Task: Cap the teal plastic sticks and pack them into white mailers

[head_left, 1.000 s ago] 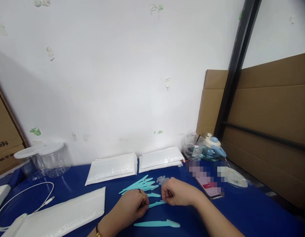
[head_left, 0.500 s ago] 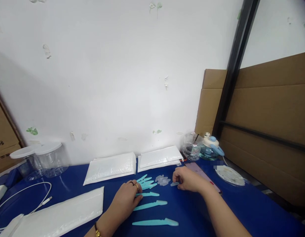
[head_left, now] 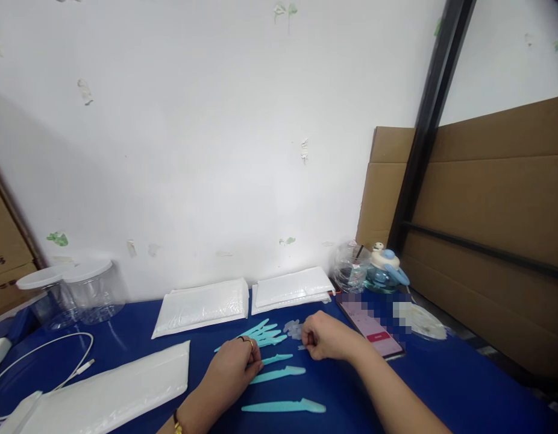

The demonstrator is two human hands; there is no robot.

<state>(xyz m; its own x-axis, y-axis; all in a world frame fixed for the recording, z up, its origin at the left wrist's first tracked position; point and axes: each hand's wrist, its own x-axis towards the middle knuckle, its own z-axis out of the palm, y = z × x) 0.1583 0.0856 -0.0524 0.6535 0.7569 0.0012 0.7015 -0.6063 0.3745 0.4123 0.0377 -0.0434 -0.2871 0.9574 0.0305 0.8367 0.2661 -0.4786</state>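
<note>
Cap (head_left: 301, 348), clear & sm., has just come in closer to teal razor (head_left: 279, 358), pinched in R hand (head_left: 322, 337); so the two look nr. enough to fit. L hand (head_left: 234, 364) has fingertips closed on razor's handle, approx. above two others on blue table (head_left: 351, 398).

A white wall (head_left: 193, 150) rises behind a blue table (head_left: 351, 398), marked with peeled patches and green scraps. A dark post (head_left: 426, 114) slants at the right, beside brown cardboard (head_left: 491, 205); more cardboard stands at far left. Soft shadow dims the wall's left side.
</note>
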